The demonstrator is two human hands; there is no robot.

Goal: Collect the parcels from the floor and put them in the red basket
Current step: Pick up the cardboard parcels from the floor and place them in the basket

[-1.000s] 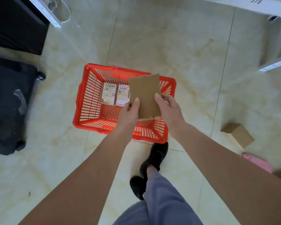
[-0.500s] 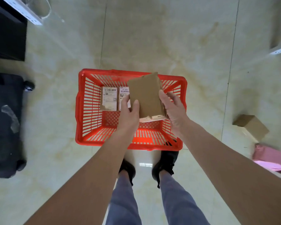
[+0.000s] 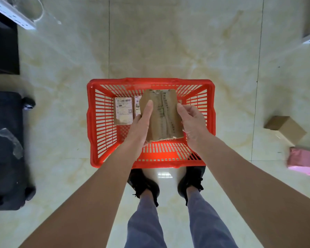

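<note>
My left hand (image 3: 141, 122) and right hand (image 3: 191, 122) grip the taped cardboard parcel (image 3: 162, 115) over the red basket (image 3: 97, 122) — it half hides a labelled parcel (image 3: 136, 104) beyond my left fingers. Basket floor near my wrists is free.

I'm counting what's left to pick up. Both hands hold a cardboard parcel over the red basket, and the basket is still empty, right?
Not quite. The head view shows both hands, left hand and right hand, holding the cardboard parcel over the red basket, but labelled parcels already lie inside it.
</note>
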